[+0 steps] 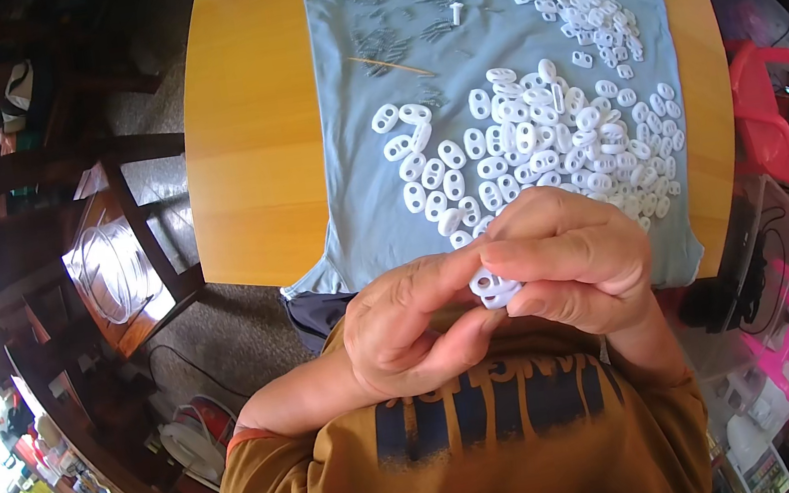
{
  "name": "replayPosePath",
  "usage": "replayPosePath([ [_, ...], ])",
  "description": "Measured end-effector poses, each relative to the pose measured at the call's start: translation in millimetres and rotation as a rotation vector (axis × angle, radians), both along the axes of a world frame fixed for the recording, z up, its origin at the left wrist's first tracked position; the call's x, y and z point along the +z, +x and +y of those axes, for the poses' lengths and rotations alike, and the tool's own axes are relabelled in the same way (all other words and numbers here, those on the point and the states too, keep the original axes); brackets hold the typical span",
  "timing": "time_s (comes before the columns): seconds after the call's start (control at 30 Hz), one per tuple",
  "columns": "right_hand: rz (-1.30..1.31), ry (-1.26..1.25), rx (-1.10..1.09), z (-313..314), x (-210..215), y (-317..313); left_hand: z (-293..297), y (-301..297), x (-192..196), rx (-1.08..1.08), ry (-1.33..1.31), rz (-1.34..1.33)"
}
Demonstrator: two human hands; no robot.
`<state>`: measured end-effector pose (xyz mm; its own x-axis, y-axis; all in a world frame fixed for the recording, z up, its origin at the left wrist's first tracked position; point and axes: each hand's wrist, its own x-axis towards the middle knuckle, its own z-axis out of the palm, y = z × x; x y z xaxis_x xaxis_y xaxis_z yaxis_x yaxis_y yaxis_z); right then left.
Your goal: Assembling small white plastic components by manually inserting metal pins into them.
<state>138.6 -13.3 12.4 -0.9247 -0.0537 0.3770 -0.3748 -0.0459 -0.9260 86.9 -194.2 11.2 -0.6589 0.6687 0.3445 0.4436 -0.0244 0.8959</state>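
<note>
Close to my body, both hands meet around white two-hole plastic pieces (493,287), which look like two ovals stacked together. My left hand (416,324) has its forefinger and thumb closed in at the left side of them. From the right, the thumb and fingers of my right hand (578,261) pinch the pieces. My fingers partly cover them. Just beyond my hands, a large heap of white two-hole ovals (525,137) lies on a grey-blue cloth (366,220).
A pile of smaller white pieces (589,17) lies far right. Small dark metal bits (382,51), a thin wooden stick (394,66) and a white T-shaped piece (457,13) are at the back. Beneath the cloth is a wooden table (254,145). A red plastic chair (769,113) stands right.
</note>
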Motion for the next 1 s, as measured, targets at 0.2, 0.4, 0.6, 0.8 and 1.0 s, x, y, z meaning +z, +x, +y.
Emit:
replayPosePath([
  [0.2,0.011,0.019,-0.025,-1,0,-1,-1,-3,-3,-0.053,0.034,-0.020],
  [0.4,0.043,0.054,-0.044,-3,2,0,0,-4,-3,-0.111,0.103,-0.035],
  [0.6,0.052,0.104,-0.084,-6,3,1,2,-4,-4,-0.106,0.141,-0.013],
  [0.8,0.061,0.120,-0.123,-11,-1,4,-1,-2,-5,-0.073,0.103,0.004],
  [1.0,0.096,0.147,-0.192,-19,-3,6,-1,-1,-7,-0.050,0.101,0.023],
])
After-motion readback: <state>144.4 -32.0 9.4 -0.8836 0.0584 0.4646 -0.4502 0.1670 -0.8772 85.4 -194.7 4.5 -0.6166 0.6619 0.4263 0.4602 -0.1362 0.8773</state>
